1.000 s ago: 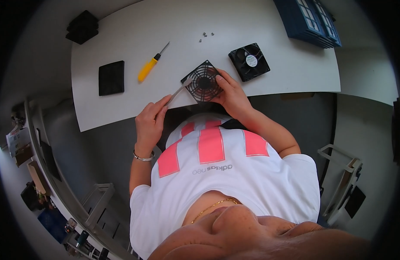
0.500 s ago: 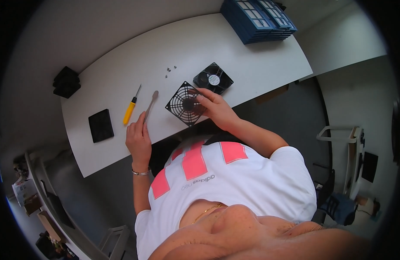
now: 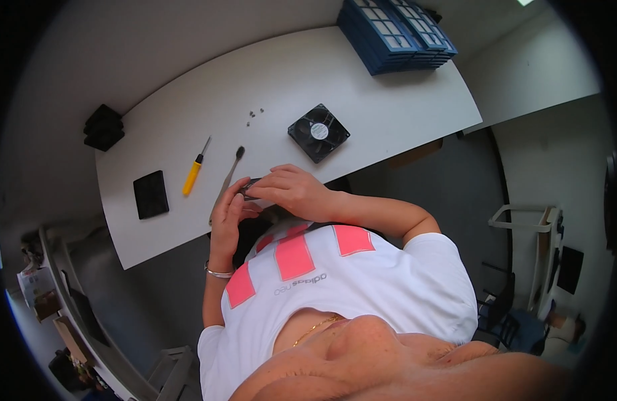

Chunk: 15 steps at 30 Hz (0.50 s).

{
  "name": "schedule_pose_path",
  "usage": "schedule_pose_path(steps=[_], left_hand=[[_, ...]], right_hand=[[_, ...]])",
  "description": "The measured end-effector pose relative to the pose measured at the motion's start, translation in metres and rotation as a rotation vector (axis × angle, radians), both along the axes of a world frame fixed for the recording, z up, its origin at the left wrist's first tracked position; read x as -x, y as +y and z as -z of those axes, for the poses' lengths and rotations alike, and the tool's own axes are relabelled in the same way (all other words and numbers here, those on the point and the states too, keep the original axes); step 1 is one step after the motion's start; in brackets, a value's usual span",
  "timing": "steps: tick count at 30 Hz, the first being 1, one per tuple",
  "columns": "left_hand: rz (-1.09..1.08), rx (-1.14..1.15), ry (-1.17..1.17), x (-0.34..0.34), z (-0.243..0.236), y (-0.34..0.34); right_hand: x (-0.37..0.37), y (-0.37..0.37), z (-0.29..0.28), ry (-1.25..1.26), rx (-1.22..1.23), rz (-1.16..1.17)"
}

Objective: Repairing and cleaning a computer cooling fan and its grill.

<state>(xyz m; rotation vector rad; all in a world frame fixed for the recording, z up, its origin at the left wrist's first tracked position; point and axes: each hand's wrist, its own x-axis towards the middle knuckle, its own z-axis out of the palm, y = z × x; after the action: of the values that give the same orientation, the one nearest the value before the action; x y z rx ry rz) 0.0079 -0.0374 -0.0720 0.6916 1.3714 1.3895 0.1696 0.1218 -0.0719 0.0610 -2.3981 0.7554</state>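
Close to the table's near edge, my left hand (image 3: 227,212) and my right hand (image 3: 292,190) are both closed around a black fan guard (image 3: 251,190). Most of the guard is covered by my fingers. A toothbrush (image 3: 230,173) with dark bristles lies just beyond my left hand, its handle running down beside that hand. Farther out, past my right hand, a square black fan (image 3: 319,132) with a round pale label rests on the table. The yellow-handled screwdriver (image 3: 193,175) lies left of the brush. Several small screws (image 3: 252,114) are scattered beyond the brush.
A flat black square piece (image 3: 151,194) lies at the left of the white table (image 3: 382,127). Black parts (image 3: 104,127) are piled at its far left corner. Stacked blue trays (image 3: 392,47) stand at the far right. A chair (image 3: 499,287) is off to the right.
My left hand has let go of the toothbrush, now lying bristles up the table, and taken hold of the fan guard. My right hand has brought the guard left and nearer to me.
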Motion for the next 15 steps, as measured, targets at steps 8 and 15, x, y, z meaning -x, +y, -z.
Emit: schedule_pose_path(steps=[8, 15], left_hand=[[0.050, 0.159, 0.465, 0.012, 0.002, 0.016], [0.033, 0.128, 1.241, -0.004, -0.001, 0.024]], right_hand=[[-0.039, 0.073, -0.045, -0.270, 0.043, 0.085], [-0.053, 0.146, -0.036, -0.672, -0.132, 0.202]])
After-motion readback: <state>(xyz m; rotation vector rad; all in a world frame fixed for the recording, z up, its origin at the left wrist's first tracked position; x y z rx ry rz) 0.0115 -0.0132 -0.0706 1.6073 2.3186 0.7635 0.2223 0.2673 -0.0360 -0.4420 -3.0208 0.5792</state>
